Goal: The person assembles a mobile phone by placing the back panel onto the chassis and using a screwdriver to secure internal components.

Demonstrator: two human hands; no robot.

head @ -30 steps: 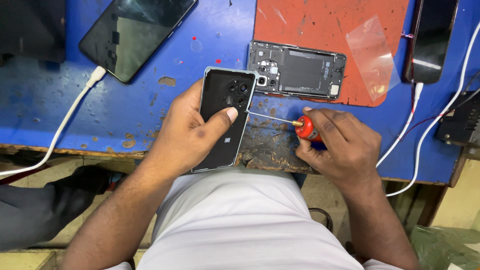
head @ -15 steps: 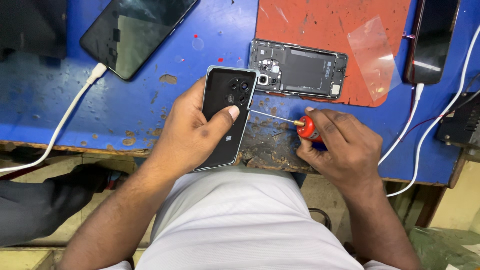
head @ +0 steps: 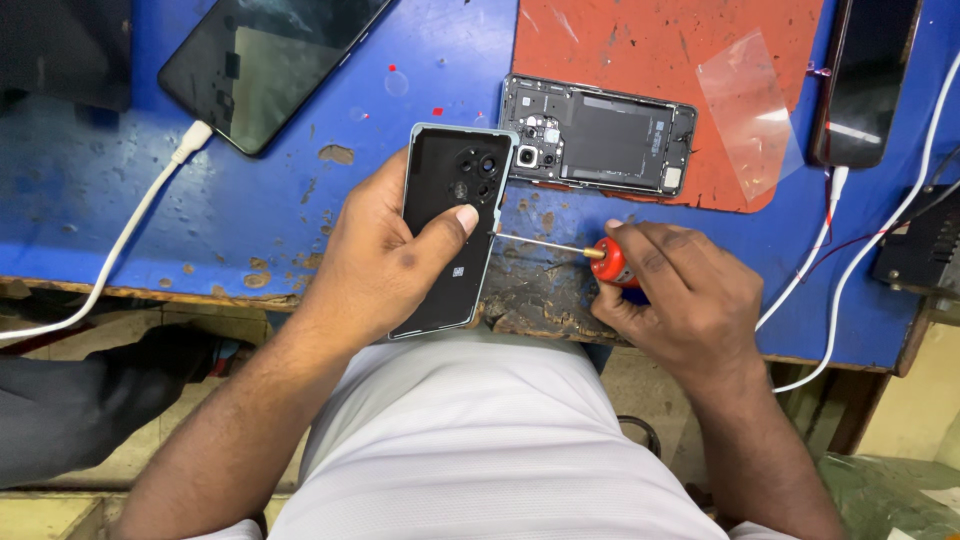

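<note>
**Back cover held in the left hand, screwdriver in the right**

At the far left of the blue bench [head: 250, 215], a dark phone [head: 262, 62] lies screen up with a white cable [head: 120, 250] plugged into its near end. Nearer the middle, the left hand [head: 375, 265] is closed around a black phone back cover [head: 447, 228], inner face up, the thumb pressed across it and the camera openings at its far end. The cover is held just above the worn near edge of the bench. To its right, a small screwdriver [head: 590, 255] with a red handle is gripped by the right hand [head: 680, 295], its thin shaft pointing left so that the tip appears to meet the cover's right edge.

The work is best done with the cover kept steady under the thumb and the tip guided lightly, since a slip could scratch the plastic or reach the thumb.

Just beyond, the opened phone body [head: 598, 135] rests partly on a red mat [head: 640, 50], with a clear film [head: 750, 110] to its right and another dark phone [head: 865, 80] at the far right.
</note>
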